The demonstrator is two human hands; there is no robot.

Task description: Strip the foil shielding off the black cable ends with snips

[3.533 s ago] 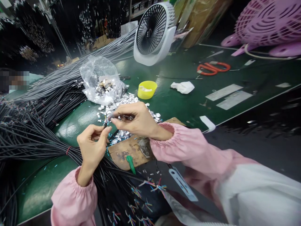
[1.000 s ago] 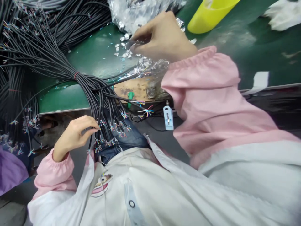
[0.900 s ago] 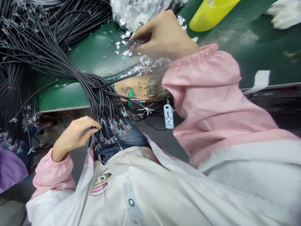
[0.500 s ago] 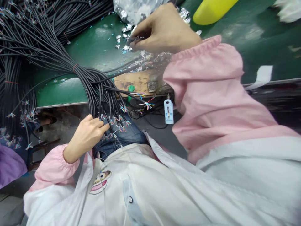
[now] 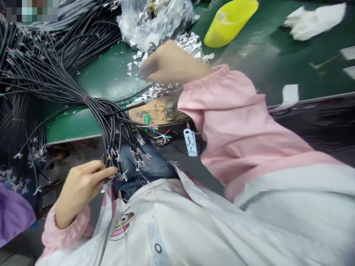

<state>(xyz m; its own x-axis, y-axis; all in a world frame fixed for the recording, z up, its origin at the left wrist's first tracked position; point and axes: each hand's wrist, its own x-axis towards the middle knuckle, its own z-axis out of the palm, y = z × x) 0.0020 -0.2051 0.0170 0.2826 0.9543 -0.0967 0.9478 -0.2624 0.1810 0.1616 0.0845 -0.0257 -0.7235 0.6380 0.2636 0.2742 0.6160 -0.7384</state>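
Observation:
A bundle of black cables [image 5: 104,109], tied with a red band, hangs over the table edge. Its stripped ends fan out into thin coloured wires [image 5: 141,141]. At the lower left of the bundle, my left hand [image 5: 80,186] is closed, thumb and forefinger together around a cable end; pale wire tips show just below the fingers. Over the table my right hand [image 5: 172,64] is closed with its fingertips pinched, smeared by motion. What it holds, if anything, cannot be made out. Silvery foil scraps [image 5: 191,44] lie beside and behind it.
More black cable bundles [image 5: 91,44] are heaped at the back left. A clear plastic bag [image 5: 155,22], a yellow container [image 5: 230,24] and crumpled white cloth or paper [image 5: 313,22] are on the green table [image 5: 238,74]. A light-blue clip [image 5: 190,142] hangs near a wooden block [image 5: 149,111].
My left hand has moved down and left, away from the main cluster of cable ends. The right hand stays over the foil scraps, still pinched. The whole view has shifted slightly.

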